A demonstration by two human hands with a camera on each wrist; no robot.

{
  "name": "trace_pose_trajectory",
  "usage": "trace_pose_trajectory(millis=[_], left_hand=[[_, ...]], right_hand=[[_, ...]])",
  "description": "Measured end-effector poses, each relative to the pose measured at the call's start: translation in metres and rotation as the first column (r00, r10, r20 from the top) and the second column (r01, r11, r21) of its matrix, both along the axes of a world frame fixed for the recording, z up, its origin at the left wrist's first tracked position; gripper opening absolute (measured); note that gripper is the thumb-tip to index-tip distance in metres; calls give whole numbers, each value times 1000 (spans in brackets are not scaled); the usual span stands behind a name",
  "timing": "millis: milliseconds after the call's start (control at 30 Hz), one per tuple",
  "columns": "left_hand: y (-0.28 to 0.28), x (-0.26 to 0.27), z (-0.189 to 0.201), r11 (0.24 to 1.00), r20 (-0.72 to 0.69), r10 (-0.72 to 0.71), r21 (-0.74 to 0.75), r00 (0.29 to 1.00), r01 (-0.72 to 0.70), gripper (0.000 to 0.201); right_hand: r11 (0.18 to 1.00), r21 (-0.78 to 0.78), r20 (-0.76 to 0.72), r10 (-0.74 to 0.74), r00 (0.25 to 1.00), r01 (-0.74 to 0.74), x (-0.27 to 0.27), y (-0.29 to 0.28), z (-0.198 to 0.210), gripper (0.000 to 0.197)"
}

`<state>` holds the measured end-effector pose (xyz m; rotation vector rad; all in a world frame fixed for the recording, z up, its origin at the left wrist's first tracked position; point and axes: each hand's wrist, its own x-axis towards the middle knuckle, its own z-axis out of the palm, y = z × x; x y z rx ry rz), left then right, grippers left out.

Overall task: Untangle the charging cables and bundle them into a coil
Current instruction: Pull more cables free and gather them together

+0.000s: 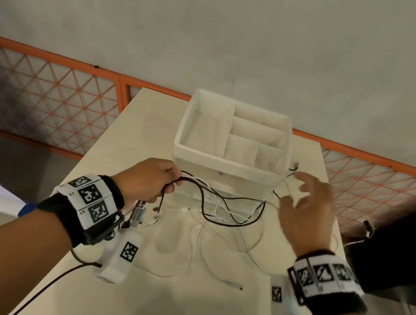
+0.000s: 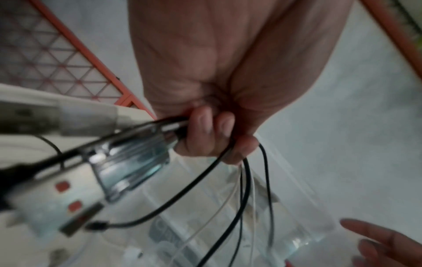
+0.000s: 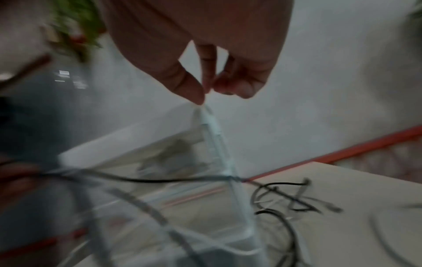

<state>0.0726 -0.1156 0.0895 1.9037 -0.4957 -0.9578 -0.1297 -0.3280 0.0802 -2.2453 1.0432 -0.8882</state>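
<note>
Left hand clutching cables, no readable writing

Both forearms reach forward, each wrist wearing a black band with 3 printed marker squares. The left hand is raised with its fingers curled into a fist, knuckles up. The right hand hovers apart from it, fingers spread and loosely bent, blurred with motion.
</note>
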Motion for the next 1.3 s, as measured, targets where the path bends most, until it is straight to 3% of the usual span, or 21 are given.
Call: trace_pose_trajectory(millis=[100, 167, 233, 300, 400, 567, 633, 733, 833, 967, 1067, 1167, 1233, 1267, 1300], left_hand=[[-11, -12, 10, 994, -105, -75, -84, 992, 66, 27], [-17, -20, 14, 983, -152, -125, -151, 980, 102, 28], [-21, -26, 15, 971, -202, -147, -215, 968, 103, 27], [-20, -28, 15, 969, -239, -134, -236, 962, 76, 25], [-16, -28, 12, 968, -288, -114, -248, 951, 41, 24], [-14, -30, 9, 960, -351, -127, -278, 928, 26, 24], [-15, -30, 9, 958, -371, -125, -286, 920, 14, 24], [-16, -31, 10, 953, -400, -136, -304, 906, 9, 22], [-17, -33, 10, 952, -396, -152, -304, 905, 27, 21], [-15, -30, 6, 960, -363, -126, -280, 923, 21, 22], [-11, -28, 0, 968, -338, -92, -252, 937, 4, 21], [-10, -24, -2, 974, -279, -25, -222, 960, -39, 20], [-10, -21, -1, 977, -201, 8, -208, 980, -51, 16], [-11, -20, 0, 977, -167, 18, -205, 986, -53, 18], [-12, -18, 1, 977, -146, 30, -203, 989, -60, 21]], right_hand=[[896, -128, -69, 419, 905, -425, 15, 52, -3, 48], [849, -129, -150, 494, 857, -512, 28, 72, -6, 28], [861, -135, -134, 474, 870, -490, 38, 76, -8, 7], [895, -127, -64, 423, 904, -427, 42, 68, -9, 5], [909, -110, -91, 394, 915, -402, 40, 57, -6, 21], [917, -154, -80, 361, 929, -369, 41, 54, -5, 10], [897, -145, -65, 412, 909, -417, 40, 55, -5, 9], [883, -150, -96, 434, 896, -444, 40, 60, -11, 21], [894, -195, -25, 407, 913, -404, 44, 60, -17, 6], [933, -176, 30, 325, 945, -315, 40, 38, -10, 11], [948, -99, -16, 302, 953, -302, 34, 26, -4, 10], [956, 13, 38, 293, 955, -294, 26, 32, -9, 16], [940, 75, -18, 335, 942, -333, 20, 43, -25, 19], [911, 139, -135, 406, 904, -388, 16, 49, -38, 12], [867, 215, -292, 497, 817, -450, 13, 57, -52, 8]])
